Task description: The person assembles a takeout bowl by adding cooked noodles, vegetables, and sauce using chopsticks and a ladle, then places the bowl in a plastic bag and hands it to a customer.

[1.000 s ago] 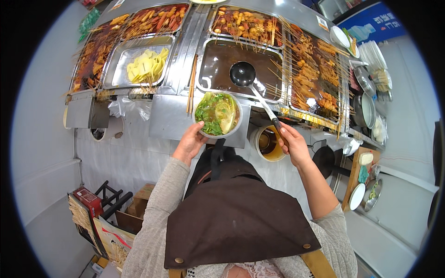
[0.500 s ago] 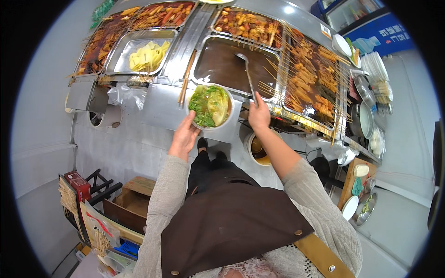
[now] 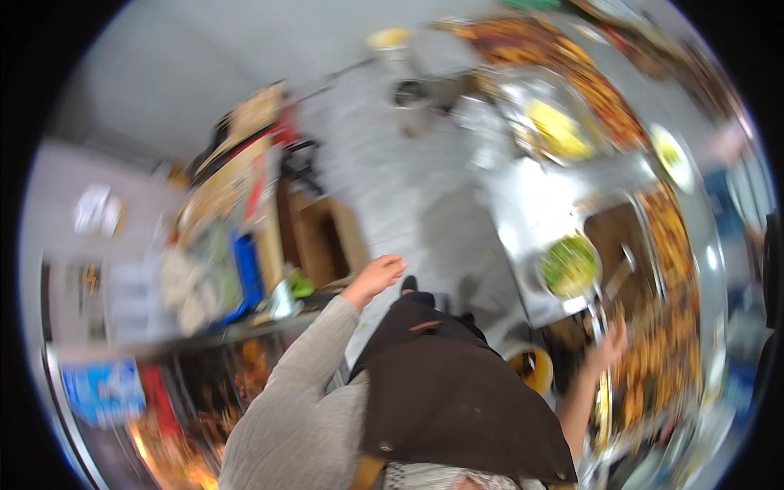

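Note:
The whole picture is smeared by motion. Over the floor, my left hand [image 3: 377, 278] is held out with its fingers loosely stretched and nothing visible in them. At the right, my right hand [image 3: 608, 345] is beside the front edge of the steel counter [image 3: 523, 208]; its fingers are too blurred to read. A round bowl of leafy greens [image 3: 569, 267] rests on the counter ledge, apart from both hands. Just beyond it is the brown broth tray [image 3: 608, 233], with the ladle [image 3: 629, 258] in it. Whether the ladle's handle touches my right hand cannot be made out.
Trays of skewered food [image 3: 665, 351] line the counter, one holding yellow slices [image 3: 557, 129]. Below the counter stands a bucket [image 3: 531, 367]. To the left are a cardboard box [image 3: 331, 241], a blue basket [image 3: 247, 273] and a glowing orange display [image 3: 175, 449].
My view has swung left, so the counter now lies at the right. My left hand has let go of the bowl and moved away from it. The bowl now rests on the ledge.

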Action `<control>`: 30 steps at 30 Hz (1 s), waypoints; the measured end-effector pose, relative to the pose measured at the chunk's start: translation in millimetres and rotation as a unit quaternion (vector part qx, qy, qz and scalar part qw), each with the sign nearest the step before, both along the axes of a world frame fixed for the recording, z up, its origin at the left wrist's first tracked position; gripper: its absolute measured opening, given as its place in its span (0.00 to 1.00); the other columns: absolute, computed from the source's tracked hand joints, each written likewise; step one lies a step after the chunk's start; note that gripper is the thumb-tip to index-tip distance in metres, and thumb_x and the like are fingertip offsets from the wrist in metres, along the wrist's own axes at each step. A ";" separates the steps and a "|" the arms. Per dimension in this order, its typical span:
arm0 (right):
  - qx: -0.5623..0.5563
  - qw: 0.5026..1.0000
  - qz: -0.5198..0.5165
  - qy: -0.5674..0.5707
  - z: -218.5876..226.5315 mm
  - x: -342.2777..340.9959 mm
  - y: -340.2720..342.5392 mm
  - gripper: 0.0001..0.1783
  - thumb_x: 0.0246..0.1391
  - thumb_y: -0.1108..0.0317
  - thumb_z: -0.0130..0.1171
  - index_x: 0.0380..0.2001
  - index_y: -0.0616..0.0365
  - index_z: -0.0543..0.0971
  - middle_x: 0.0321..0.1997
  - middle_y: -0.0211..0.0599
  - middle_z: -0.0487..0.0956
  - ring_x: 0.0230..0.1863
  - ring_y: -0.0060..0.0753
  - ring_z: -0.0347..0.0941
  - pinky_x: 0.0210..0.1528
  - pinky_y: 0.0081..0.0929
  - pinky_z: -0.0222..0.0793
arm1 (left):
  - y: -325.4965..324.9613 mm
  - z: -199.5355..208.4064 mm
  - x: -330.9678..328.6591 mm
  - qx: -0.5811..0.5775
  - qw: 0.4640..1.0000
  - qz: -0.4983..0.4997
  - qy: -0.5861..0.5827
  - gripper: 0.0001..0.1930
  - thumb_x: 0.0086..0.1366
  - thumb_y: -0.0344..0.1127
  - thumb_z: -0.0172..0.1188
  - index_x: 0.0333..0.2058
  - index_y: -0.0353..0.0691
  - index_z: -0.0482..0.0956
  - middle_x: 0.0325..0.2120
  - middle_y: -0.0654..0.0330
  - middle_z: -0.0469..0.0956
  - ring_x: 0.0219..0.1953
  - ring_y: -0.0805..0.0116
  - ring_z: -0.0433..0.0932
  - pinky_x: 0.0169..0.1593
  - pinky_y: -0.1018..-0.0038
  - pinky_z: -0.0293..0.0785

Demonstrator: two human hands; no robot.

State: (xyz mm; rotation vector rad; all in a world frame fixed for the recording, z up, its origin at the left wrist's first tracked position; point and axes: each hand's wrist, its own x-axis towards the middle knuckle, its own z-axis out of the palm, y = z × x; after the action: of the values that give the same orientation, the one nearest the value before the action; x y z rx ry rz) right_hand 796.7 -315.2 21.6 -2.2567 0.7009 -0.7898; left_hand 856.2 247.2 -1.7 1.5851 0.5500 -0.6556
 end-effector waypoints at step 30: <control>0.138 0.656 0.538 0.511 32.3 163.4 699.5 0.16 0.67 0.65 0.55 0.50 0.65 0.78 0.36 0.34 0.83 0.38 0.24 0.79 0.47 0.24 0.73 | 955.3 89.0 -193.3 0.713 0.651 0.232 0.119 0.15 0.64 0.41 0.57 0.46 0.43 0.82 0.46 0.46 0.81 0.47 0.44 0.81 0.50 0.54 0.78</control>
State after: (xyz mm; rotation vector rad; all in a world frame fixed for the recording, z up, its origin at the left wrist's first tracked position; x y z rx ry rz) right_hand 960.1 384.3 53.8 -2.1100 -0.2138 1.1651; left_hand 662.9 1202.5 87.4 2.6033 1.9236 0.1523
